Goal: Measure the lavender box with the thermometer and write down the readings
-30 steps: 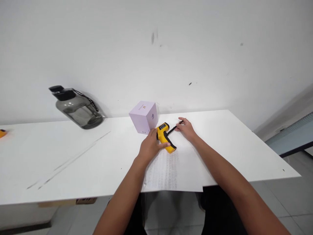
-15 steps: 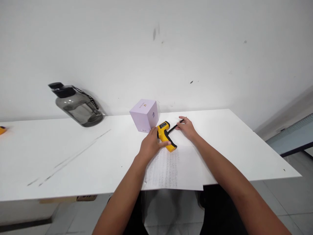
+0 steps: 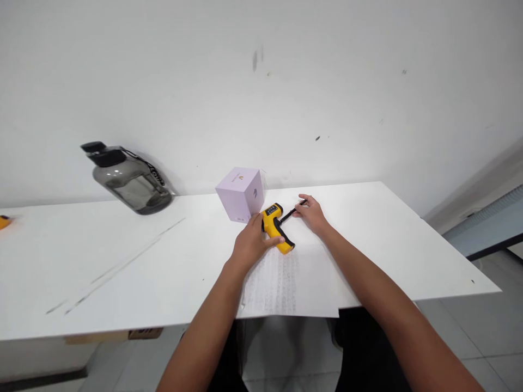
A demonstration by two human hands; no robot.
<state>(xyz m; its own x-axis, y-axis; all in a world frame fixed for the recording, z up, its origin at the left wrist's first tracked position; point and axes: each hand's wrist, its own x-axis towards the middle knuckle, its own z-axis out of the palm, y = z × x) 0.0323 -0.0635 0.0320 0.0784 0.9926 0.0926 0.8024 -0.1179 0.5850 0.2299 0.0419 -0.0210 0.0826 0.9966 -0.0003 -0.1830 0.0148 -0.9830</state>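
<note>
L hand (image 3: 250, 244): I saw it wrapped partway round the yellow tool (image 3: 277, 234) — thumb across handle.
R hand (image 3: 311, 214): pinched a thin black rod (image 3: 290, 213) btwn fingertips, tip at tool's R edge.
Yellow tool: lay on white table (image 3: 379, 239) — far end of paper (image 3: 314, 288), just R of lilac box (image 3: 239, 197).

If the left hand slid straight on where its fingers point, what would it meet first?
Probably the lilac cube-shaped box, close ahead of the left hand, which holds the yellow-and-black pistol-shaped tool. Depth is unclear there; hand and box may already touch.
</note>
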